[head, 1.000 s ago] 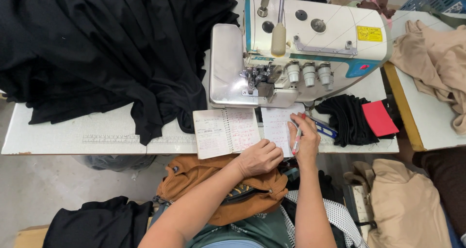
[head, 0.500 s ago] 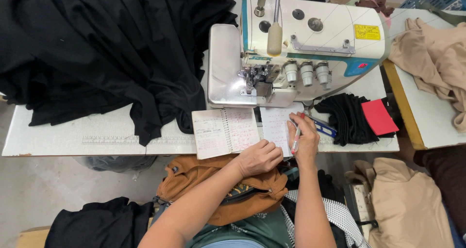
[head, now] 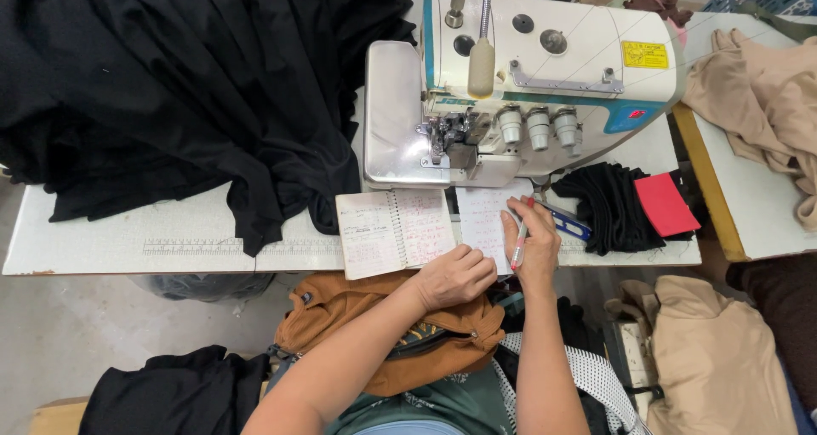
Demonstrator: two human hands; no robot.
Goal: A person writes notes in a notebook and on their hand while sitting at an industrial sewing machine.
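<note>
**Writing at the machine table: keeping the sheet still and the pen light**

Since the black fabric heap (head: pixel 196 94) covers most of the white table (head: pixel 102 243) and the overlock sewing machine (head: pixel 519 77) fills the middle, only a narrow strip at the front edge is open for writing. On that strip the spiral notebook (head: pixel 393 231) lies open, and just beside it, to the right, the loose white sheet (head: pixel 481 218) is set against the machine's base. The sheet would best be kept flat and clear of the fabric's hanging edge. The left hand (head: pixel 457 277) is curled loosely at the table edge, touching the sheet's lower corner and gripping nothing; it appears well placed for steadying the paper. The right hand (head: pixel 532 246) is closed around the red pen (head: pixel 519 248), which is held upright over the sheet's right side. A light, even pressure seems advisable.
</note>
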